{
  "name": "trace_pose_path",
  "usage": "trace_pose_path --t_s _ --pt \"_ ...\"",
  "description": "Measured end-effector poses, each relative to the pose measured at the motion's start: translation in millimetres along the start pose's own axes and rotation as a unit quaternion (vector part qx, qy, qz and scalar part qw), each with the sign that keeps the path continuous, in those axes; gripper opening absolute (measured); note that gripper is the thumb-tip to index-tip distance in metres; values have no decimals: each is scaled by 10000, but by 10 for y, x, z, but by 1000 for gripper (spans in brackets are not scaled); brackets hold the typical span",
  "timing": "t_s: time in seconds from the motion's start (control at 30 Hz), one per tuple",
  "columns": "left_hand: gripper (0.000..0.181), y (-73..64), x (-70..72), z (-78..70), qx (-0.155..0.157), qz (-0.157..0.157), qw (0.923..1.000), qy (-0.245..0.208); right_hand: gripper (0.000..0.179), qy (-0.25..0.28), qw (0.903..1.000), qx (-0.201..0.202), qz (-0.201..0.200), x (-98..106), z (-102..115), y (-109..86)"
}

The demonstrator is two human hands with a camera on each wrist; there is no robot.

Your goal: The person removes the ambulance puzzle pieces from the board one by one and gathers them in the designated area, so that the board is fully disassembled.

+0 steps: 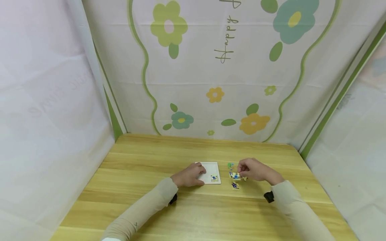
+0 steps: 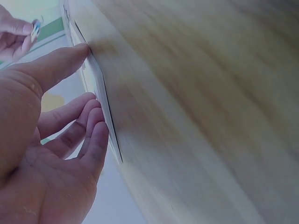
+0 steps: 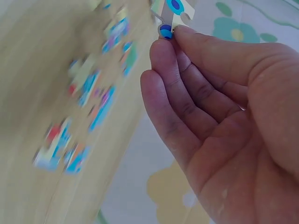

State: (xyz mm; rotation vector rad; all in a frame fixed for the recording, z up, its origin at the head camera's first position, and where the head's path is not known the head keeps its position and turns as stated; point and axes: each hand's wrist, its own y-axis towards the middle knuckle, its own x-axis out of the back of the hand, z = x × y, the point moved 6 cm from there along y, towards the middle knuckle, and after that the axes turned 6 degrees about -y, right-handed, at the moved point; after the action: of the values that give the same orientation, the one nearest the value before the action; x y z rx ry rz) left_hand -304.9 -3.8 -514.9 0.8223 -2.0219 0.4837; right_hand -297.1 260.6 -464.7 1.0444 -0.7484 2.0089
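Observation:
A white puzzle tray (image 1: 208,167) lies on the table, with one printed jigsaw piece (image 1: 214,178) in its near right corner. My left hand (image 1: 190,175) rests on the left part of this tray, thumb (image 2: 77,52) by the near edge and the other fingers loosely bent over it. To the right, my right hand (image 1: 253,169) pinches a jigsaw piece (image 3: 174,8) with a blue round mark between thumb and fingertips, raised off the table. Loose jigsaw pieces (image 1: 235,186) lie below and around that hand, blurred in the right wrist view.
The wooden table (image 1: 144,164) extends around the tray and pieces. White cloth panels printed with flowers stand at the back (image 1: 187,73) and on both sides. A dark device (image 1: 269,196) sits at the right wrist.

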Motion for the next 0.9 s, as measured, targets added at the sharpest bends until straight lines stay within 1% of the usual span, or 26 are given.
trace_pose_path --t_s 0.17,0.3,0.33,0.5,0.57,0.8,0.9 --pt "48 -1 2 -26 28 41 10000 2 8 -72 10000 -40 -25 28 -154 -245" --pt "47 6 -3 -40 18 88 10000 15 7 -1 10000 -56 64 -44 -262 -353" --pt "47 6 -6 -40 22 98 9999 28 7 18 10000 0 76 -66 -278 -367" --pt "48 2 -1 -55 45 106 9999 58 7 77 10000 48 28 -159 -354 -370" --pt "48 -2 6 -62 39 95 9999 87 7 89 10000 -8 1 -182 -374 -359" --pt "48 -17 14 -64 59 93 9999 112 7 128 9998 -123 -30 -222 -388 -333" --pt "48 -20 19 -62 51 92 9999 103 6 99 9999 -112 -59 -227 -382 -330"
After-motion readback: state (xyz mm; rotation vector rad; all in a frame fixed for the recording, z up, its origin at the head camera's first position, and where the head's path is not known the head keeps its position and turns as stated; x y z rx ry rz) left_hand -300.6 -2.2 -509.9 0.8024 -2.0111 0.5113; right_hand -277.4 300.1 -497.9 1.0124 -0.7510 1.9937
